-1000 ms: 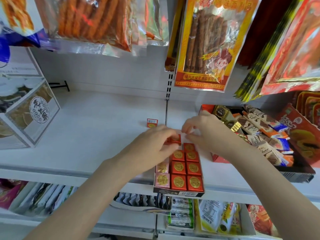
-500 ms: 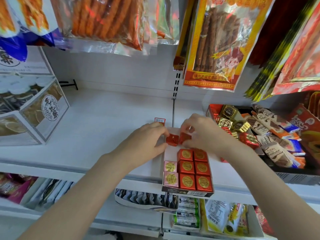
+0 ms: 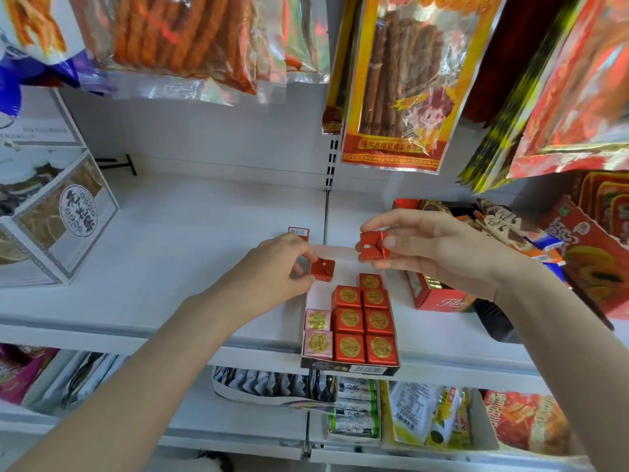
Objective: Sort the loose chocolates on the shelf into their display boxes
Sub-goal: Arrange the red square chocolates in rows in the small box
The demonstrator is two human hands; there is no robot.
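1. Display box (image 3: 350,369) is seen nearest, at the front lip of the shelf (image 3: 190,240), long axis running front to back. Three columns are laid out: two pink chocolates (image 3: 318,332) fill the front of the left column; red gold-seal chocolates (image 3: 364,321) fill the middle and right columns, the right column reaching one piece further back.
2. Bare white box floor is left behind the pink pair and at the back of the box; these gaps are judged the targets.
3. Left hand (image 3: 272,270) is placed at the box's back-left corner, thumb and fingers pinching a red chocolate (image 3: 322,269) by its left edge. Folded foil underside is shown, seal not visible. Piece is held just above the empty left column, so this hand is judged nearer to a free slot.
4. Right hand (image 3: 435,247) is raised higher, over the back of the box, gripping a second red chocolate (image 3: 373,245) between thumb and fingertips, tilted, foil fold toward the camera. A flip to seal-up is judged needed before placing.
5. Both pieces are held apart from each other, neither touching the box contents.
6. Red carton (image 3: 439,298) of mixed wrapped sweets is seen right of the box, partly behind the right wrist.
7. Small red packet (image 3: 299,232) lies loose on the shelf behind the left hand.
8. Hanging snack bags (image 3: 394,86) are furthest, above the shelf.
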